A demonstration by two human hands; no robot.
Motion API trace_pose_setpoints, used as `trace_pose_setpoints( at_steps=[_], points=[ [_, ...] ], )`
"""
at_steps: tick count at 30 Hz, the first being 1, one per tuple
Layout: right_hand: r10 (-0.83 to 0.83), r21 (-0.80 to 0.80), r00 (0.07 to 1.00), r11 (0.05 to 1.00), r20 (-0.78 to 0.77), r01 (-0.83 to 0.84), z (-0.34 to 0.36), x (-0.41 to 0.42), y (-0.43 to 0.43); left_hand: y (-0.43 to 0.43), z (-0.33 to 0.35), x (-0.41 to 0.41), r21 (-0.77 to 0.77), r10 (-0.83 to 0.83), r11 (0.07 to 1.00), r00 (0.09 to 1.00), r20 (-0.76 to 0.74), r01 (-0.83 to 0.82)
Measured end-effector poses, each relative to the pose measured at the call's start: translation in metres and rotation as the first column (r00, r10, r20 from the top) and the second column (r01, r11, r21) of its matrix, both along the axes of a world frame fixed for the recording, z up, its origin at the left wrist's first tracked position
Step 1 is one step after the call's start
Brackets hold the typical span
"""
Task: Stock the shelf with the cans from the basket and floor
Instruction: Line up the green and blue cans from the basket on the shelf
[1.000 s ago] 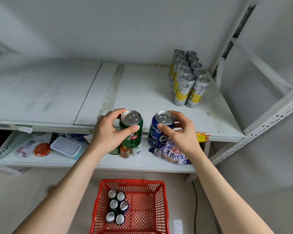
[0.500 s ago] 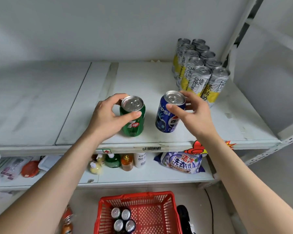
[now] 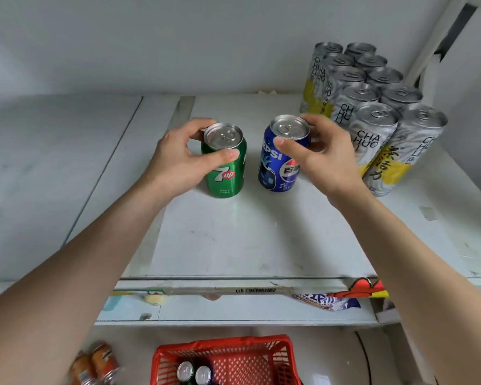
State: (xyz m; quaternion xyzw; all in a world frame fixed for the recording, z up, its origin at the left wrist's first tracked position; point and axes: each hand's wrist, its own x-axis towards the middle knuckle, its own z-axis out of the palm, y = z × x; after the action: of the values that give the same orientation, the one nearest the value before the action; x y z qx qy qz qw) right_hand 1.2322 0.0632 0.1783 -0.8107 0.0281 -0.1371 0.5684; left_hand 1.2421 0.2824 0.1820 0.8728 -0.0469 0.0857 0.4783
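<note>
Both hands are up on the white shelf, each with a can. The left hand grips the green 7up can near its top, thumb across the front and fingers curled round the back. The can stands upright on the shelf about mid-depth, logo facing the camera. The right hand pinches the blue Pepsi can the same way, thumb on the front just under the rim and fingers wrapped behind. That one leans a bit to the right at the top, and I honestly can't tell if its base is flat on the shelf or just off it. The two sit side by side with a small gap, not touching.

Off to the right, by the back corner, there's a tight block of tall silver cans with yellow print, two wide and running back toward the wall. The right hand is just beside the front ones.

Below the shelf edge is a lower shelf with a bag peeking out. On the floor sits the red basket with two cans visible inside, and left of it a couple of blurry orange cans.
</note>
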Motion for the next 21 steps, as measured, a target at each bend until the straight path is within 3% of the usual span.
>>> trace_pose_setpoints(
  at_steps=[21],
  points=[
    [-0.06, 0.032, 0.998, 0.998, 0.021, 0.06, -0.009, 0.111, 0.011, -0.004, -0.007, 0.12, -0.094, -0.017, 0.995, 1.0, -0.016, 0.015]
  ],
)
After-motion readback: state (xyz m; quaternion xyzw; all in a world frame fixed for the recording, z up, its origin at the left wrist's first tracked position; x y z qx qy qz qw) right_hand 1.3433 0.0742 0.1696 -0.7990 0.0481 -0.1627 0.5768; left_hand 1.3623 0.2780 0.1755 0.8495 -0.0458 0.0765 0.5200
